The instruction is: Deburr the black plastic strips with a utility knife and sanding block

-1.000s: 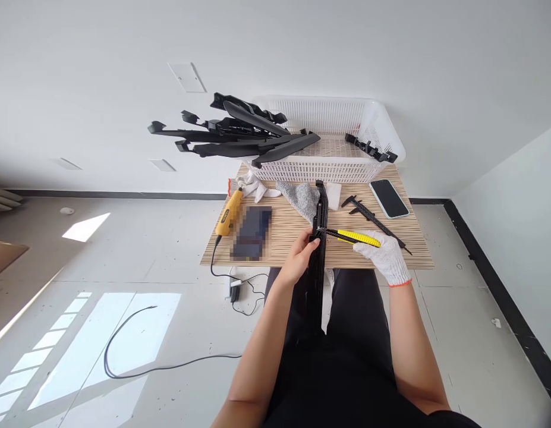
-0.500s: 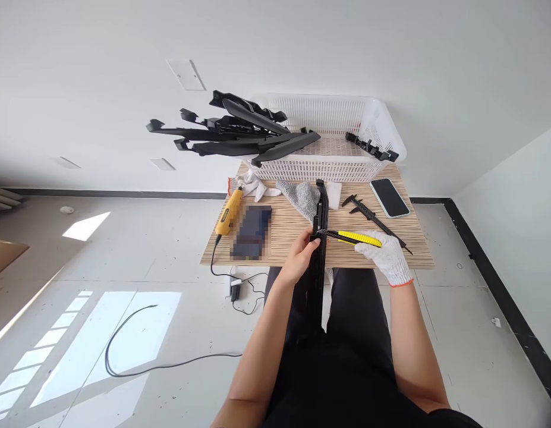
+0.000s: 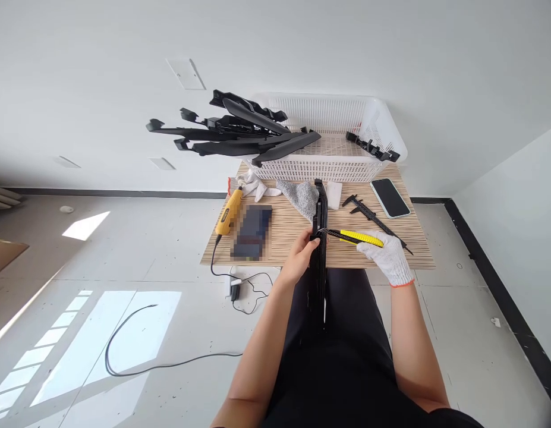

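Note:
My bare left hand (image 3: 298, 261) grips a long black plastic part (image 3: 320, 238) that runs from my lap up onto the small wooden table (image 3: 284, 229). My right hand (image 3: 388, 260), in a white knit glove, is closed on a yellow utility knife (image 3: 353, 237). The knife's tip touches the black part just above my left fingers.
A white mesh basket (image 3: 342, 128) at the table's far edge holds black plastic parts (image 3: 239, 134) sticking out to the left. On the table lie a yellow rotary tool (image 3: 229, 211), a grey glove (image 3: 299, 197), a black caliper (image 3: 373, 219) and a phone (image 3: 390, 198). A cable (image 3: 137, 356) crosses the floor.
Almost nothing has moved; both hands hold their places, with the knife and right hand shifted very slightly to the right.

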Available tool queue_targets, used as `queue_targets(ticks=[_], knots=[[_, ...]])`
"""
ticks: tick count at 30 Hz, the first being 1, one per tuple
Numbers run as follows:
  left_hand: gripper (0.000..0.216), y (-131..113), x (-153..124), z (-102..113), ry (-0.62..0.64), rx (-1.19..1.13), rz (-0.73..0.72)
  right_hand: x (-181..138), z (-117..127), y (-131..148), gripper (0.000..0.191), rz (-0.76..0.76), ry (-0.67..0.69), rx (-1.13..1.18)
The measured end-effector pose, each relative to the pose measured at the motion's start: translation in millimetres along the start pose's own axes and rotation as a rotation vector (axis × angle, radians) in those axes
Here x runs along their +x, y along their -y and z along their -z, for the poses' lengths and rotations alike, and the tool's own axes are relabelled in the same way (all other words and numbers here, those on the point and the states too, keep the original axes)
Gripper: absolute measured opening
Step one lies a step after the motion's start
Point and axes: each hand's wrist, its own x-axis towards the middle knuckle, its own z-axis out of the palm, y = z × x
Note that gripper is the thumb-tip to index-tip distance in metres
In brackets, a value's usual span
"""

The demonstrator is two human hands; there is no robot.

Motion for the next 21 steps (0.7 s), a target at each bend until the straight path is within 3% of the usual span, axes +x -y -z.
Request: queue_targets(ticks=[5,9,13,17,21], knots=[[0.029,-1.6,-1.1,0.2,0.026,0.014,-0.027,1.8,0.1,-2.5,0.047,0.006,-0.083,0.049],[0.031,-2.5,-1.7,-0.4,0.008,0.029,-0.017,2.9,1.0,-3.3,0.049,-0.004,0.013,0.011],[0.030,-0.8,-1.0,-0.6,-0.002,0.002,-0.001,2.7,0.6,-2.8,0.048,-0.015,-0.092,0.092],[0.033,0.7,-0.1,-0.6,-0.016,-0.028,0.012,1.9,-0.4,-1.7,0.049,-0.009,-0.001,0.046],[0.031,0.8,0.3,0.1,0.004,-0.017,0.010,2.1,-1.2,-1.6,0.043,-0.013,-0.125,0.076]])
